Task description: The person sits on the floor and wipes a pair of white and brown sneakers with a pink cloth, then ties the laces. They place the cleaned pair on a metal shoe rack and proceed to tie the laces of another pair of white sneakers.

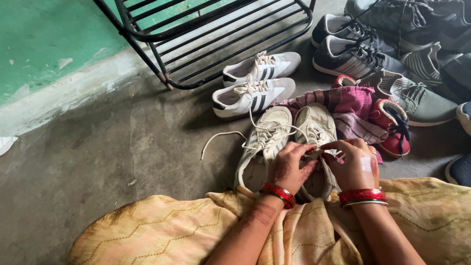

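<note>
Two worn off-white sneakers lie side by side on the floor in front of my knees. My left hand point(290, 167) and my right hand point(354, 163) meet over the right sneaker point(315, 123), both pinching its white lace point(321, 149) near the tongue. The left sneaker point(267, 135) rests beside it, with a loose white lace point(221, 137) trailing out to the left over the concrete. Red bangles circle both wrists. My yellow patterned garment point(162, 230) covers my lap below.
A pair of white striped sneakers point(255, 81) sits beyond, by a black metal rack point(216, 29). A pink checked cloth point(351, 105) lies over red shoes point(392, 125). Grey and dark sneakers point(392, 54) crowd the upper right. A green wall point(44, 34) stands at left.
</note>
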